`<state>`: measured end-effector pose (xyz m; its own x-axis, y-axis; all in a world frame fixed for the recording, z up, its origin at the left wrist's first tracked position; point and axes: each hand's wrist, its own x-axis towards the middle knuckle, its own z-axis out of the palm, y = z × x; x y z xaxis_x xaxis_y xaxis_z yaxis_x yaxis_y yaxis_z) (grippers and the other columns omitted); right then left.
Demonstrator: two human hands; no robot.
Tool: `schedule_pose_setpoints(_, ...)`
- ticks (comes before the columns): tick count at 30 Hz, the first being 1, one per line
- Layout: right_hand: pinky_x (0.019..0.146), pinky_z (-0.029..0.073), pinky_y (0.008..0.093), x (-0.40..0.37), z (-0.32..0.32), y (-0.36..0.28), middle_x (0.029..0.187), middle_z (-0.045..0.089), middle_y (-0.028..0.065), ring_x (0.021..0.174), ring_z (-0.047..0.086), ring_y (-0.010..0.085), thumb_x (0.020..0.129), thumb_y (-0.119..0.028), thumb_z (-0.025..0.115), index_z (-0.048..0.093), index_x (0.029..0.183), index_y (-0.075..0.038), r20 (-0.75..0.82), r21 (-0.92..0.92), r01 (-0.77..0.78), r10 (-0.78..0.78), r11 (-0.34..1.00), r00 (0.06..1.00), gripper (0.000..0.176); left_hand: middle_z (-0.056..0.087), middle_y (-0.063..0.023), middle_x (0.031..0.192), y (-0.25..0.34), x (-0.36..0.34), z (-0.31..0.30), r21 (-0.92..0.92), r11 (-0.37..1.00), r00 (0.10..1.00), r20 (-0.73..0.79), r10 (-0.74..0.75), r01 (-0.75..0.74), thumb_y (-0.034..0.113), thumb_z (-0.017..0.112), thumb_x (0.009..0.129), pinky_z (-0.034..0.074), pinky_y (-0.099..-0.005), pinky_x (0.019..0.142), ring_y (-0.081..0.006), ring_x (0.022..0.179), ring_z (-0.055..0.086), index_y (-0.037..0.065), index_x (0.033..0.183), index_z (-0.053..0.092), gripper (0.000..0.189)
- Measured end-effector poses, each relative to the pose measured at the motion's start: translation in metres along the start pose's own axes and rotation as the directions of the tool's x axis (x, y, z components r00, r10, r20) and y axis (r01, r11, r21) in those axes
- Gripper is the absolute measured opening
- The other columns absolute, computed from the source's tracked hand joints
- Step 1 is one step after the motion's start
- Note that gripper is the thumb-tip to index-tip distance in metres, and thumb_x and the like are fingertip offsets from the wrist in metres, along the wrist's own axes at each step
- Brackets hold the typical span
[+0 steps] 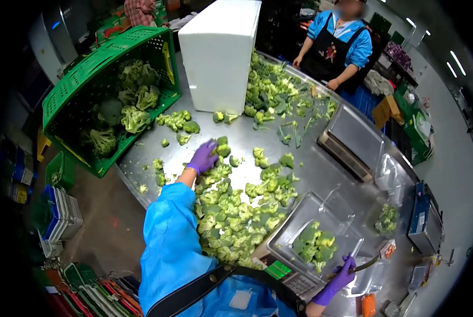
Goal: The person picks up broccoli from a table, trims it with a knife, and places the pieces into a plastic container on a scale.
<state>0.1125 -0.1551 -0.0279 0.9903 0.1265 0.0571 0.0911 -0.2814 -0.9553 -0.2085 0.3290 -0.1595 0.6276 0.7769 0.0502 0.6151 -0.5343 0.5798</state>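
Observation:
My left hand, in a purple glove, reaches over the steel table with its fingers apart. Its fingertips touch a broccoli floret at the top of a large heap of cut broccoli. My right hand, gloved in purple too, is closed around what looks like a knife with a dark length sticking out to the right. Left of that hand, a clear plastic tray with broccoli florets sits on a weighing scale.
A green crate of broccoli heads tilts at the left. A white foam box stands behind, beside more broccoli. Another scale and a bagged broccoli portion are at the right. A co-worker stands across the table.

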Motion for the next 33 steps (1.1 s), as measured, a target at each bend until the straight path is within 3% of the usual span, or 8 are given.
schedule_pose_setpoints(4, 0.038, 0.03, 0.0183, -0.005, -0.003, -0.012, 0.082, 0.062, 0.005, 0.043, 0.038, 0.0033, 0.087, -0.014, 0.054, 0.061, 0.102, 0.0, -0.012, 0.033, -0.005, 0.006, 0.999, 1.0, 0.022, 0.039, -0.0176, 0.132, -0.026, 0.019, -0.003, 0.149, 0.956, 0.809, -0.575, -0.123, 0.252, 0.027, 0.065, 0.072, 0.031, -0.0442, 0.1, -0.0363, 0.119, 0.038, 0.01, 0.126, 0.045, 0.059)
schedule_pose_setpoints(8, 0.038, 0.03, 0.0183, -0.005, -0.003, -0.014, 0.083, 0.062, 0.0062, 0.043, 0.037, 0.0032, 0.087, -0.016, 0.056, 0.062, 0.1, 0.0, -0.045, 0.0, -0.031, 0.031, 1.0, 0.998, 0.022, 0.038, -0.0188, 0.133, -0.061, 0.048, -0.015, 0.221, 0.86, 0.803, -0.518, -0.296, 0.46, 0.018, 0.061, 0.073, 0.032, -0.0441, 0.099, -0.0356, 0.12, 0.038, 0.009, 0.125, 0.047, 0.054)
schedule_pose_setpoints(10, 0.038, 0.03, 0.0181, -0.008, -0.001, -0.018, 0.081, 0.062, 0.0064, 0.043, 0.038, 0.0031, 0.086, -0.014, 0.057, 0.063, 0.1, -0.002, -0.111, 0.039, 0.001, 0.004, 0.999, 0.994, 0.02, 0.037, -0.0194, 0.134, -0.116, 0.072, -0.004, 0.303, 0.901, 0.827, -0.554, -0.098, 0.311, 0.015, 0.055, 0.076, 0.032, -0.0432, 0.1, -0.0355, 0.121, 0.038, 0.01, 0.125, 0.047, 0.051)
schedule_pose_setpoints(15, 0.039, 0.033, 0.0191, -0.007, 0.009, 0.006, 0.076, 0.064, 0.0032, 0.044, 0.043, 0.0035, 0.084, -0.011, 0.059, 0.065, 0.097, -0.003, -0.054, -0.115, 0.15, -0.156, 0.982, 0.986, 0.016, 0.024, -0.0189, 0.142, -0.082, 0.075, -0.033, 0.576, 0.713, 0.905, -0.124, -0.407, 0.4, 0.029, 0.053, 0.082, 0.021, -0.0459, 0.106, -0.0361, 0.133, 0.02, 0.017, 0.139, 0.027, 0.064)
schedule_pose_setpoints(24, 0.042, 0.035, 0.0197, -0.017, 0.012, -0.022, 0.075, 0.065, 0.0029, 0.045, 0.045, 0.0031, 0.084, -0.009, 0.058, 0.064, 0.101, -0.003, 0.053, -0.065, 0.139, -0.136, 0.988, 0.989, 0.019, 0.052, -0.0188, 0.107, -0.074, 0.029, -0.032, 0.353, 0.837, 0.866, -0.433, -0.251, 0.419, 0.014, 0.065, 0.067, 0.046, -0.044, 0.076, -0.0357, 0.096, 0.053, 0.008, 0.103, 0.05, 0.039)
schedule_pose_setpoints(27, 0.041, 0.034, 0.0183, -0.02, 0.008, -0.023, 0.077, 0.064, 0.0035, 0.045, 0.042, 0.0026, 0.085, -0.009, 0.056, 0.064, 0.102, -0.002, 0.041, 0.006, 0.143, -0.143, 0.99, 0.989, 0.02, 0.059, -0.0183, 0.091, -0.03, 0.007, -0.046, -0.096, 0.892, 0.768, -0.473, -0.431, 0.441, 0.021, 0.075, 0.058, 0.047, -0.0434, 0.071, -0.0361, 0.084, 0.059, 0.006, 0.099, 0.046, 0.053)
schedule_pose_setpoints(30, 0.04, 0.034, 0.0184, -0.022, 0.004, -0.028, 0.078, 0.064, 0.0036, 0.046, 0.042, 0.0024, 0.086, -0.009, 0.055, 0.064, 0.103, -0.003, 0.04, 0.024, 0.125, -0.126, 0.992, 0.991, 0.02, 0.058, -0.0132, 0.093, -0.027, -0.006, -0.032, -0.41, 0.912, 0.766, -0.579, -0.28, 0.024, 0.011, 0.073, 0.063, 0.048, -0.0359, 0.074, -0.0248, 0.085, 0.06, 0.004, 0.101, 0.044, 0.048)
schedule_pose_setpoints(33, 0.041, 0.034, 0.0181, -0.026, 0.004, -0.041, 0.079, 0.064, 0.0047, 0.047, 0.042, 0.0021, 0.086, -0.01, 0.055, 0.063, 0.104, -0.003, 0.078, 0.075, 0.079, -0.085, 0.994, 0.993, 0.021, 0.056, -0.0095, 0.101, 0.043, -0.041, -0.037, -0.795, 0.602, 0.876, -0.342, -0.341, -0.077, 0.005, 0.068, 0.07, 0.047, -0.0302, 0.079, -0.0184, 0.091, 0.056, 0.004, 0.116, 0.042, 0.052)
